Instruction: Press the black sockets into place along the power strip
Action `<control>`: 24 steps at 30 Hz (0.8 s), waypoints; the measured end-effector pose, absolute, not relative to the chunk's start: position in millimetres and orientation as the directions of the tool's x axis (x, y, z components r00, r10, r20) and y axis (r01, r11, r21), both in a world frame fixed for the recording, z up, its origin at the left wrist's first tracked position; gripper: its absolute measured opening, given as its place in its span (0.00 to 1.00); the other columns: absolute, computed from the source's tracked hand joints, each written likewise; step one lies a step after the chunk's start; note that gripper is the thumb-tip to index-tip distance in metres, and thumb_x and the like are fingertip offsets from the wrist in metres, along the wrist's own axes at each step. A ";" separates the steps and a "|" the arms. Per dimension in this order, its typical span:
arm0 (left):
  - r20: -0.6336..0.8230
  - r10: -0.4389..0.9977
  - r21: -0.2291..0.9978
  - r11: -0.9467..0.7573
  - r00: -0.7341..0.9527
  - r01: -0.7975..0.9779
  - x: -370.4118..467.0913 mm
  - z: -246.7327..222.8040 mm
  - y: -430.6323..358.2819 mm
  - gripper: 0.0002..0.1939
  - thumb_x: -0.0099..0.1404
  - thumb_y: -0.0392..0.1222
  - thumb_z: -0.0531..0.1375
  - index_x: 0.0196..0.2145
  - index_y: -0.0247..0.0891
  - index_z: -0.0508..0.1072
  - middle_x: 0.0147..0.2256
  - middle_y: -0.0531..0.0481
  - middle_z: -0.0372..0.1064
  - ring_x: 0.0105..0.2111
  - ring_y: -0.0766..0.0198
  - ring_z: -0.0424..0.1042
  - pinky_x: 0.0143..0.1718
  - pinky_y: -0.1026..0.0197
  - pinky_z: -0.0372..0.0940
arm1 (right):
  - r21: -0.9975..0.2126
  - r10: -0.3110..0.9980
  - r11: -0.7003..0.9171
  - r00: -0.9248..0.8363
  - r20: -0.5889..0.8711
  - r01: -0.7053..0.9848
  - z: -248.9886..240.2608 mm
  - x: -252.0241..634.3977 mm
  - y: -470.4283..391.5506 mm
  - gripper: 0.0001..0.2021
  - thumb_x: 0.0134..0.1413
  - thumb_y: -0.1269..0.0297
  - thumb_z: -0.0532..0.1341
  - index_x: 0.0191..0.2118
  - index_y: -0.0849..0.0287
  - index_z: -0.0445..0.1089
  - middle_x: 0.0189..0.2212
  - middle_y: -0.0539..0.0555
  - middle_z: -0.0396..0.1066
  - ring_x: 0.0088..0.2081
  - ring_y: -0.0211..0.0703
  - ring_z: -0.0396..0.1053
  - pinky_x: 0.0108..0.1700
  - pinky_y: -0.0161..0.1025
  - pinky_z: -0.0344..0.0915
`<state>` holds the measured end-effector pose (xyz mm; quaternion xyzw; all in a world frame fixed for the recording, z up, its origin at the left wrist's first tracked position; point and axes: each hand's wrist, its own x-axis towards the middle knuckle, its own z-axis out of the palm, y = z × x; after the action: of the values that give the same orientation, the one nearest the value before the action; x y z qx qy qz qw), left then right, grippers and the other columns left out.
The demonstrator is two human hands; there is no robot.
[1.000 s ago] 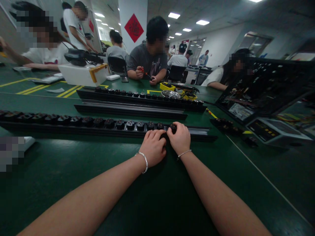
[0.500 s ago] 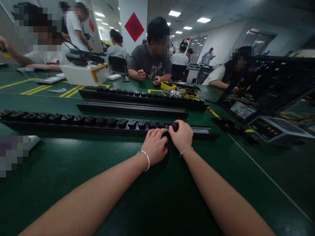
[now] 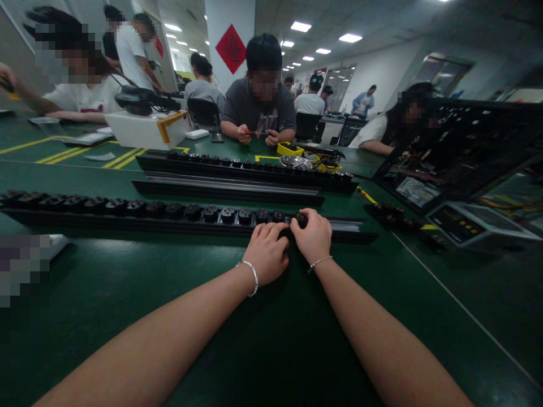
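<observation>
The black module (image 3: 301, 218) is sitting over the channel of the long black rail (image 3: 351, 224), just beside the last piece in the row of black modules (image 3: 228, 215), with a narrow gap showing between them. The right hand (image 3: 314, 233) is gripping it, thumb and forefinger bending closely round its sides. The left hand (image 3: 268, 252) is resting on the rail's near edge just beside, its fingers curling partway over; whether anything is lying under them, I cannot tell.

The step in hand appears to be placing or seating this module in line with the others. The next move is probably calling for a level push along the channel or down into it, with the left hand steadying the rail; how firmly the piece is sitting is not showing.

To the right of the right hand, a bare stretch of channel is running on to the rail's end. Behind, a second rail (image 3: 231, 190) is lying roughly parallel with no modules showing on it, and beyond that a third rail (image 3: 250, 170) is carrying more black pieces. Farther across the green table (image 3: 271, 345), a co-worker (image 3: 258, 107) is holding a red-handled tool (image 3: 251, 133) near a yellow bin (image 3: 289, 150).
</observation>
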<state>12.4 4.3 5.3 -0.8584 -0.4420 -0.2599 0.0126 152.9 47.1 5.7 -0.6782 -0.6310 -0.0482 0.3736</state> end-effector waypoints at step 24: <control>0.448 0.752 0.182 -0.606 0.483 0.775 11.6 6.0 4.3 0.06 0.55 0.39 0.57 0.32 0.41 0.71 0.54 0.47 0.60 0.55 0.53 0.56 0.58 0.47 0.49 | -0.445 0.817 0.058 0.213 0.535 0.894 7.7 156.6 46.5 0.14 0.48 0.60 0.54 0.40 0.61 0.66 0.33 0.58 0.71 0.39 0.48 0.66 0.48 0.45 0.56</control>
<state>11.6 4.3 6.0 -0.8607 -0.4435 -0.2490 0.0223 156.6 46.5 7.7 -0.6844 -0.6250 -0.0513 0.3719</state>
